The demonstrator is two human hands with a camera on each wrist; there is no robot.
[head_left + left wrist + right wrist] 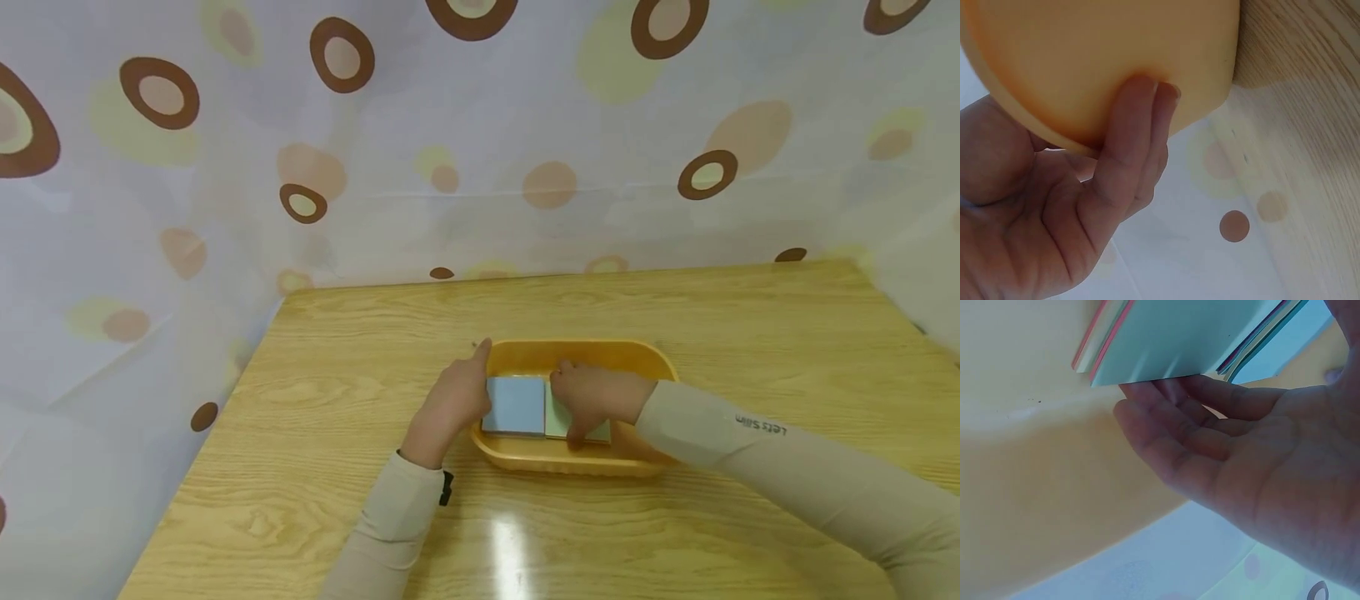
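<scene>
An orange plastic basin (570,464) with rounded ends stands on the table. My left hand (453,396) grips its left end, fingers curled against the outer wall (1194,56) in the left wrist view. Inside, a stack of light blue square note paper (515,406) lies at the left. Beside it to the right is a pale green-topped stack of note paper (557,419), partly hidden under my right hand (600,396). That hand holds the green stack between thumb at the near edge and fingers at the far edge. Pink and white layers show along the stack's side (1100,340).
The wood-grain table (337,375) extends around the basin on every side. A pale cloth (480,142) with brown and peach ovals hangs behind the table and along its sides. Light glares off the table near the front.
</scene>
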